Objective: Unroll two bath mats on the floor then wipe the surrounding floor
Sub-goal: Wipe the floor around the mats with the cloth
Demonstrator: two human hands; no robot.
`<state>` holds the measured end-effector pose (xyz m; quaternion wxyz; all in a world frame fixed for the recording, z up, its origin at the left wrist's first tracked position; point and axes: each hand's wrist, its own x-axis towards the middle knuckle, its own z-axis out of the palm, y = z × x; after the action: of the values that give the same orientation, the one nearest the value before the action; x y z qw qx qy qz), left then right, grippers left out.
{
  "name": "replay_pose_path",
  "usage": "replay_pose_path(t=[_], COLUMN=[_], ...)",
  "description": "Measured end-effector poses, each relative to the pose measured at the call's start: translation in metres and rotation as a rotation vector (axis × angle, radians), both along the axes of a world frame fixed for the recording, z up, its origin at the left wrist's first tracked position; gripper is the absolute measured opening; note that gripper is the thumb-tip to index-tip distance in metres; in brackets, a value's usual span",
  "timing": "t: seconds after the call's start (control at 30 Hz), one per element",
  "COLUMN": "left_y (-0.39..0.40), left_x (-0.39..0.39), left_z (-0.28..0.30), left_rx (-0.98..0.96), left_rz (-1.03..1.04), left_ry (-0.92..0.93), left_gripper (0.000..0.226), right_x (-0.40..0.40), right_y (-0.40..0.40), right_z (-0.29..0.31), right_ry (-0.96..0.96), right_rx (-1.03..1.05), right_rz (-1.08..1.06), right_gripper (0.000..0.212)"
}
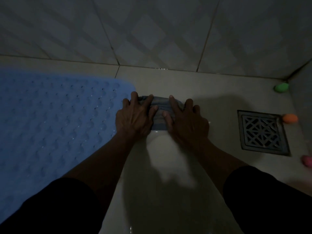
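I'm pressing a folded grey cloth (160,112) onto the floor (168,166) w/ both hands. My left hand (136,117) is lying spread over its left end, fingers mostly straight, tips hooking a bit over the far edge. My right hand (187,120) is doing the same on the right end, fingers splayed, pushing down, not pinching. The cloth is sitting just beside the corner of the blue mat (59,124), which is lying flat to my left; I'm only seeing one mat, so can't tell re the second.

Probably I'm wiping the strip btwn mat and drain (263,130). Risks: the tile's looking wet and shiny, so my palms could be slipping fwd. Drifting left, the cloth may be catching the mat corner and lifting it. Going right, it could be snagging on the drain or knocking the orange thing (290,118) beside it.
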<state>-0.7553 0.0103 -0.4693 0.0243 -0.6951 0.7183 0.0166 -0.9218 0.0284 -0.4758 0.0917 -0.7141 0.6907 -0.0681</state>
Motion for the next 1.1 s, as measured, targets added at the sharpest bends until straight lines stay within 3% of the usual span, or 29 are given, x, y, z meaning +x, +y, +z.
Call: replay_pose_path(t=[0.67,1.1], left_y=[0.032,0.084], left_x=[0.003,0.020], left_z=[0.013,0.009], left_rx=[0.107,0.068], left_rz=[0.086,0.049], left_ry=[-0.047,0.065], left_gripper=[0.064,0.060], right_x=[0.011,0.023], right_y=[0.023,0.083], right_z=[-0.001,-0.001], right_ry=[0.028,0.015], right_rx=[0.037,0.020], right_rz=[0.001,-0.034], right_gripper=[0.064,0.062])
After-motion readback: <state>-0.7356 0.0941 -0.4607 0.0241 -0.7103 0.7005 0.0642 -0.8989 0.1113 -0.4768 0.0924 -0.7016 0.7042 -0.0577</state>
